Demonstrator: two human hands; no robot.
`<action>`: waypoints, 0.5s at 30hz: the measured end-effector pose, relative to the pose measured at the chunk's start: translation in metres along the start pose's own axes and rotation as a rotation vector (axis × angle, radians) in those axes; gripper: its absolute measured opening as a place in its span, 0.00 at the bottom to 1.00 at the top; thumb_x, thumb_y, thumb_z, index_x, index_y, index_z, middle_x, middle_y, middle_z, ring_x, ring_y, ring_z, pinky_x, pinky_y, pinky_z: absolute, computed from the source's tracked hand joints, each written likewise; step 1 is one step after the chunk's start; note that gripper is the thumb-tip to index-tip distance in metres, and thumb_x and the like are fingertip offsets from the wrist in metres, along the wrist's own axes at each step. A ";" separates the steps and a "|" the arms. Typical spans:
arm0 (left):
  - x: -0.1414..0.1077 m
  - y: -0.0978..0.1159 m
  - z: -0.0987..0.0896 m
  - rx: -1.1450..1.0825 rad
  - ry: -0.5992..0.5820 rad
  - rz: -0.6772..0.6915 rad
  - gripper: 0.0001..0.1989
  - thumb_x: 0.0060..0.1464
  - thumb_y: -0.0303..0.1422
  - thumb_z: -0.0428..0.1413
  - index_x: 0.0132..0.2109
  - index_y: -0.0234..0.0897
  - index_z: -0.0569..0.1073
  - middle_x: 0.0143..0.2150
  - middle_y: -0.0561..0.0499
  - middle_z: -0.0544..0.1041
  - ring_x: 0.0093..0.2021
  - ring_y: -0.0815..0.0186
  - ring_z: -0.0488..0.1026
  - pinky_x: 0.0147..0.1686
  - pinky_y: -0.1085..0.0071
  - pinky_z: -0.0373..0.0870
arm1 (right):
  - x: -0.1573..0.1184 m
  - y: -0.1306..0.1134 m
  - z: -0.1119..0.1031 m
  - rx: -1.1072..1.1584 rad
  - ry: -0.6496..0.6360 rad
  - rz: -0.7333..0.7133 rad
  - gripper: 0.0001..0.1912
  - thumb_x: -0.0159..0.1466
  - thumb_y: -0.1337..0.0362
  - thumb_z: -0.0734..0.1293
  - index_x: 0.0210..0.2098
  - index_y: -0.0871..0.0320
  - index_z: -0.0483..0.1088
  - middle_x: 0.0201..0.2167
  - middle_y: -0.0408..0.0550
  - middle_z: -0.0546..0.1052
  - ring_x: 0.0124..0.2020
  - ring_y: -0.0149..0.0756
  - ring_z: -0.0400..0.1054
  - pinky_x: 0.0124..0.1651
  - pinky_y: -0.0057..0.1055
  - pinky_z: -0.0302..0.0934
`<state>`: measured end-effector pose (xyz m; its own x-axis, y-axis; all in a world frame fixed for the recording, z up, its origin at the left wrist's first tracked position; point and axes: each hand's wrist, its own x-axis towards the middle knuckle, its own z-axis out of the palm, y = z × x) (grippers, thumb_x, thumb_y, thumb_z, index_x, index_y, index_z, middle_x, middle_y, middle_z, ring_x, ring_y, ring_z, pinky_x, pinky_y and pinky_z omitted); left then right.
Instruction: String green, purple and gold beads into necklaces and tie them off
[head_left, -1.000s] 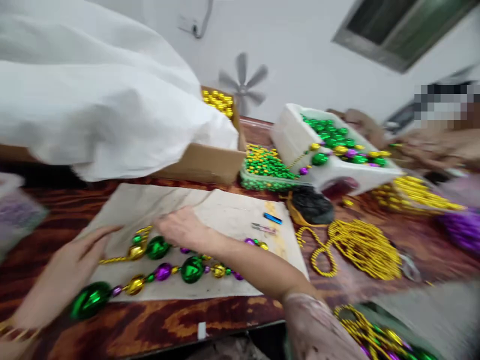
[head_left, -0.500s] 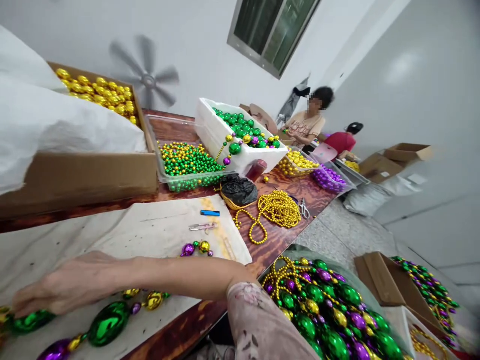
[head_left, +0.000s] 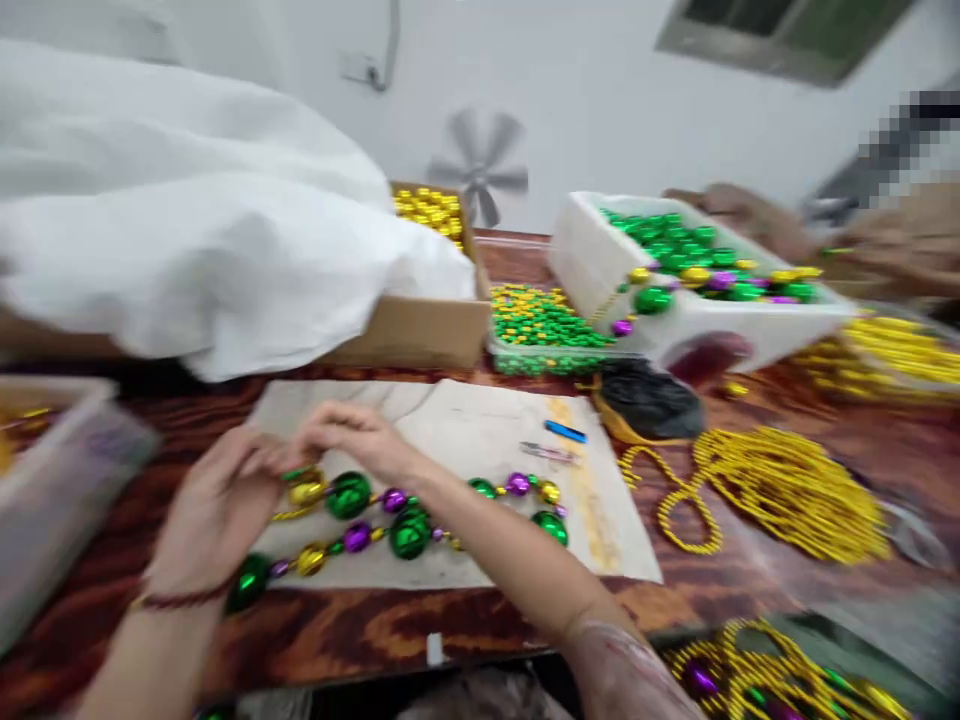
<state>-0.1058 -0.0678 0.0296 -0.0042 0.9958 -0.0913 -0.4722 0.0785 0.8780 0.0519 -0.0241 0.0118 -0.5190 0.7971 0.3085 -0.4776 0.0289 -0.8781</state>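
1. Reaching from lower left, left hand (head_left: pixel 225 495) angles upward, fingers half-curled; grip unclear.
2. Bead strand (head_left: pixel 410 533) lies on cloth (head_left: pixel 465 425), centre-left.
3. Right hand (head_left: pixel 356 442), above strand, fingers bent beside left's; hold blurred.
4. Foam box (head_left: pixel 600 260): upper right.

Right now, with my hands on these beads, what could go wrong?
The big green bead by your left hand sits near the front edge of the table; it might slip off and drag the strand. The beads draped over the foam box could snag or slide. That gold bead beside it may roll if bumped.
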 end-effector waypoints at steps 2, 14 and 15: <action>-0.002 0.005 0.005 -0.120 0.015 0.005 0.18 0.52 0.31 0.64 0.24 0.36 0.62 0.21 0.58 0.57 0.27 0.72 0.62 0.34 0.74 0.69 | -0.001 -0.013 0.007 -0.041 0.010 -0.022 0.15 0.62 0.52 0.70 0.29 0.57 0.71 0.24 0.40 0.75 0.27 0.28 0.67 0.35 0.25 0.63; -0.021 0.105 0.089 -0.062 -0.166 0.266 0.17 0.61 0.23 0.55 0.23 0.33 0.65 0.20 0.58 0.54 0.22 0.75 0.58 0.27 0.78 0.61 | 0.014 -0.136 0.049 -0.205 0.108 -0.304 0.13 0.65 0.54 0.69 0.31 0.56 0.70 0.18 0.36 0.64 0.22 0.25 0.64 0.31 0.27 0.64; -0.022 0.117 0.100 -0.043 -0.170 0.285 0.18 0.61 0.22 0.54 0.23 0.33 0.65 0.20 0.58 0.54 0.22 0.76 0.57 0.26 0.78 0.60 | 0.016 -0.150 0.052 -0.226 0.116 -0.340 0.13 0.65 0.53 0.69 0.31 0.55 0.70 0.19 0.36 0.63 0.22 0.25 0.64 0.31 0.27 0.65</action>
<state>-0.0731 -0.0763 0.1811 0.0035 0.9713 0.2379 -0.5101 -0.2029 0.8358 0.0790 -0.0470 0.1676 -0.2697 0.7816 0.5625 -0.4339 0.4229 -0.7956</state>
